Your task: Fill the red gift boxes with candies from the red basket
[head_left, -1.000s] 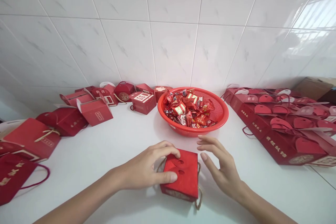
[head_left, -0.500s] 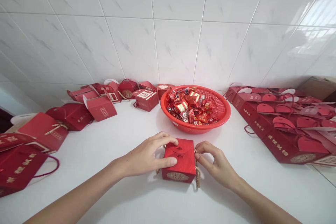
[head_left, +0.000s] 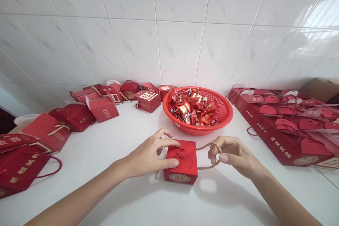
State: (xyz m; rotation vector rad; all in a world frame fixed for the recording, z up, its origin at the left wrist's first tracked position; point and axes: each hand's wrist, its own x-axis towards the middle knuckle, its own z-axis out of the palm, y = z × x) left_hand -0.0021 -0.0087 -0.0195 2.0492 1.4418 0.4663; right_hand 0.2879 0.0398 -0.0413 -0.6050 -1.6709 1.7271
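A closed red candy box [head_left: 182, 162] with a gold pattern on its front sits on the white tabletop before me. My left hand [head_left: 159, 152] grips it from the left, thumb and index finger resting on the lid. Out of the box's right side comes a loop of twisted beige rope handle [head_left: 207, 144], which my right hand [head_left: 230, 153] pinches and draws out to the right. Some of that hand's fingers pass inside the loop. On the left side, more rope shows partly behind my left fingers.
Behind the box stands a red plastic basket [head_left: 174, 123] of wrapped candies [head_left: 194, 109]. Closed and half-folded red boxes [head_left: 79, 116] line the left and back. Rows of open-topped red boxes [head_left: 272, 137] fill the right, and a tiled wall [head_left: 180, 49] rises behind.
My right hand has moved right and slightly up from the box's side, pulling the rope handle out into a wide loop. My left hand and the box stay nearly in place.
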